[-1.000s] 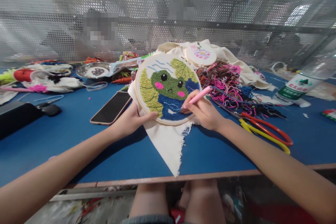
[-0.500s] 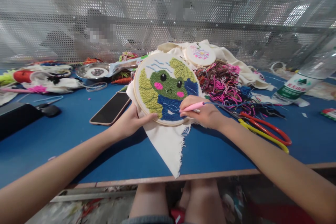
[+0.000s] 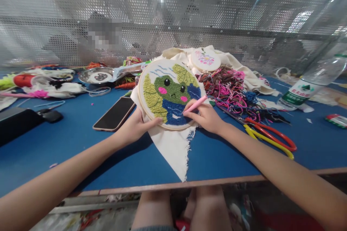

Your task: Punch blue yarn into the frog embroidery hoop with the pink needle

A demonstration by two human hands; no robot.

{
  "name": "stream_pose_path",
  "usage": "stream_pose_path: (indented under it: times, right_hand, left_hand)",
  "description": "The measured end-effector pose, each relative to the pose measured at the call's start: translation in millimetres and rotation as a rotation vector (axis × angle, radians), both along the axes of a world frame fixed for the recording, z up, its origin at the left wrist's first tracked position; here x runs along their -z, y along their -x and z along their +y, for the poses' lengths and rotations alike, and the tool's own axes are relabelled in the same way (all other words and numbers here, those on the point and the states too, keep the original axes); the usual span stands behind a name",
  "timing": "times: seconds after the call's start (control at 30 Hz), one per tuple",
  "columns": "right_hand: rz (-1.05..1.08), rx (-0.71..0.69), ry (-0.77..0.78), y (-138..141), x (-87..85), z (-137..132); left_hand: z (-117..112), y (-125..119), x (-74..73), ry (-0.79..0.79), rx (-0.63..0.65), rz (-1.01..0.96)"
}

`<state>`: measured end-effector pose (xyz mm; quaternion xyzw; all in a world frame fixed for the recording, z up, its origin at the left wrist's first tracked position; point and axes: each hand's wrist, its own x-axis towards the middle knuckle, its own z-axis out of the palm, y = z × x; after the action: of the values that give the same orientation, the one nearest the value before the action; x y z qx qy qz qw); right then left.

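Note:
A round embroidery hoop (image 3: 141, 105) with white cloth stands tilted on the table, worked with a looped-yarn green frog (image 3: 171, 94), yellow-green leaves and blue stitching. My left hand (image 3: 138, 124) grips its lower left rim, thumb on the front and the other fingers hidden behind. In my right hand (image 3: 208, 116) is a pink punch needle (image 3: 197, 103), pinched between thumb and fingers. Its tip meets the blue area near a small bare white patch. A frayed corner of the cloth (image 3: 173, 148) hangs below the hoop toward the table edge.
A phone (image 3: 114, 113) lies left of the hoop. Scissors (image 3: 271, 135) with red and yellow handles lie right, near tangled yarn (image 3: 227, 88) and a plastic bottle (image 3: 299, 90). Behind are a metal dish (image 3: 84, 75), a smaller hoop (image 3: 205, 60) and a perforated metal screen (image 3: 173, 32).
The punch needle has tipped from nearly level to a steeper slant, back end up, and my right hand has shifted slightly left. My left hand keeps its hold on the hoop.

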<state>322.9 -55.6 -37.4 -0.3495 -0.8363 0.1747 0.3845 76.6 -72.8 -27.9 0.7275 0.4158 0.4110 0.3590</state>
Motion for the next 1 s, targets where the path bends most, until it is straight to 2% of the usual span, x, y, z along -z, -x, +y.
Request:
stream_pose_path:
  times: [0.17,0.47,0.67,0.8,0.87,1.0]
  right_hand:
    - [0.03,0.026,0.074,-5,-4.0,-3]
    - [0.054,0.01,0.062,-9,-4.0,-2]
    - [0.029,-0.093,-0.042,-8,0.4,2]
    - [-0.086,-0.127,-0.148,-2,4.0,5]
    - [-0.1,-0.089,-0.146,1,6.0,4]
    - [0.068,0.051,0.008,3,8.3,-1]
  left_hand:
    - [3,1,0.8,0.02,-0.003,-0.006]
    - [5,3,2.3,0.043,0.006,-0.011]
    - [4,3,3.9,0.028,-0.011,-0.026]
    - [-1,0,0.7,0.034,0.007,-0.025]
    - [-2,-2,-0.9,0.032,0.003,-0.023]
    - [0,-2,-1.2,0.026,-0.016,-0.042]
